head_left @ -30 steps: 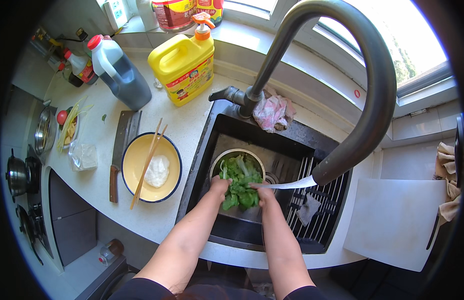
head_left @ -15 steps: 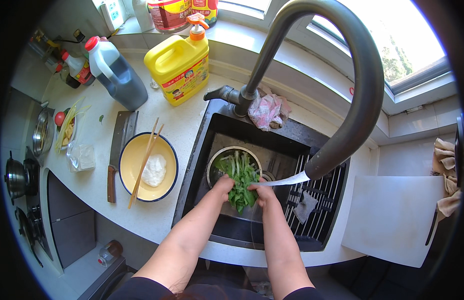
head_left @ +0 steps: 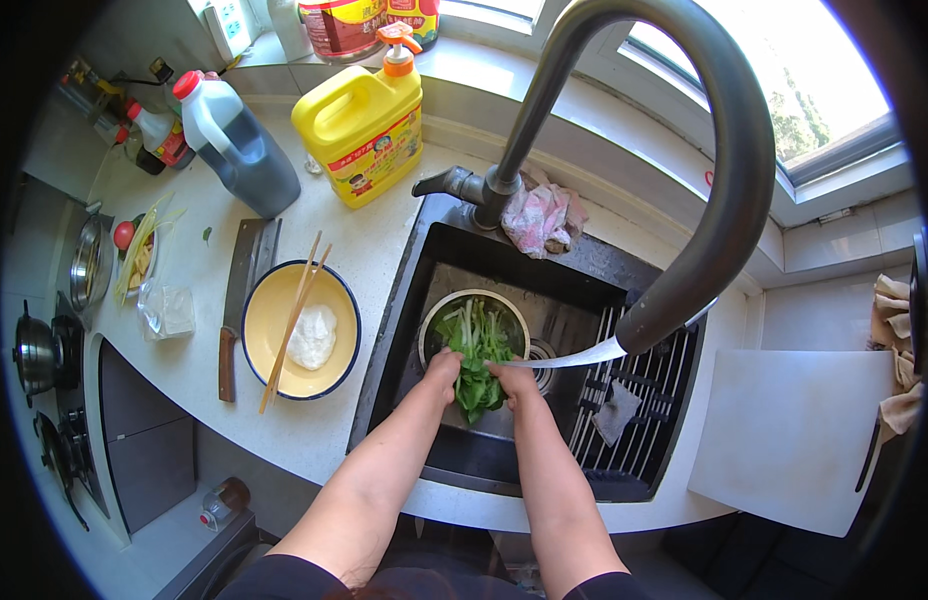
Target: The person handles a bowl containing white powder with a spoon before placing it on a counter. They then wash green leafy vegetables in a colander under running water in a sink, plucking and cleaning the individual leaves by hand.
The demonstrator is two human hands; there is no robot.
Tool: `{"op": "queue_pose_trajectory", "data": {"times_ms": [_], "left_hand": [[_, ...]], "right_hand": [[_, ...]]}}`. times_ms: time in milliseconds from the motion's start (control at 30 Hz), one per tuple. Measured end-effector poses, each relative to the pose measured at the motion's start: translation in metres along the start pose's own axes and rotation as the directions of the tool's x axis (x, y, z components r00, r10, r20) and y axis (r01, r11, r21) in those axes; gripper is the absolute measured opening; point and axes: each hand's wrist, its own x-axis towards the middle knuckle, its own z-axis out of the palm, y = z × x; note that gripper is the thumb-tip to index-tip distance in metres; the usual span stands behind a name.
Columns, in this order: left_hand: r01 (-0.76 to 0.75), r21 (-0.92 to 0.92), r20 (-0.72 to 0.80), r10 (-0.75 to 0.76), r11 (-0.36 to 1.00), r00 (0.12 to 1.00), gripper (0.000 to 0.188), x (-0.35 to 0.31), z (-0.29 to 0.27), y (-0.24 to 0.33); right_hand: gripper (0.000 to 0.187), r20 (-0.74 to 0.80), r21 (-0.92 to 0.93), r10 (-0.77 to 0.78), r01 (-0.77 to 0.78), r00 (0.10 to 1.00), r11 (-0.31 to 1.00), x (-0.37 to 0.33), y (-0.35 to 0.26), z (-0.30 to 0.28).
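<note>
A bunch of leafy greens is held over the near rim of a round metal bowl in the dark sink. My left hand grips its left side, and my right hand grips the right. The pale stems point away from me into the bowl; the leaves hang over the near side. Water runs from the dark curved tap and falls across my right hand. Most of my fingertips are hidden in the leaves.
Left of the sink are an enamel bowl with a white lump and chopsticks, and a cleaver. Behind stand a yellow pump jug and a dark-filled jug. A rack and white board are right.
My right hand has shifted slightly left, closer to my left hand, with the greens bunched tighter. The whole view has moved a little. Water still runs.
</note>
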Motion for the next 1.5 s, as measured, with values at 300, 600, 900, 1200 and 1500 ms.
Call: {"op": "queue_pose_trajectory", "data": {"times_ms": [300, 600, 900, 1200, 1500], "left_hand": [[0.053, 0.026, -0.019, -0.053, 0.998, 0.998, 0.023, 0.020, -0.012, -0.002], [-0.185, 0.424, 0.128, 0.144, 0.887, 0.981, 0.054, -0.002, 0.020, -0.009], [0.159, -0.137, 0.176, -0.134, 0.978, 0.975, 0.037, 0.000, 0.000, 0.004], [-0.041, 0.085, 0.101, 0.032, 0.996, 0.994, 0.072, -0.039, 0.043, 0.022], [-0.056, 0.012, 0.117, 0.054, 0.998, 0.992, 0.069, -0.033, 0.011, 0.018]], "right_hand": [[0.019, -0.058, 0.210, 0.058, -0.045, 0.997, 0.977, 0.022, 0.022, -0.026], [0.052, -0.005, 0.271, 0.069, -0.065, 0.998, 0.961, -0.021, -0.026, -0.007], [0.025, 0.297, 0.576, 0.206, -0.347, 0.933, 0.740, 0.024, 0.014, -0.038], [0.037, 0.332, 0.703, 0.141, -0.344, 0.933, 0.622, -0.006, -0.027, -0.031], [0.027, 0.286, 0.464, 0.093, -0.223, 0.954, 0.857, -0.001, 0.008, -0.019]]}}
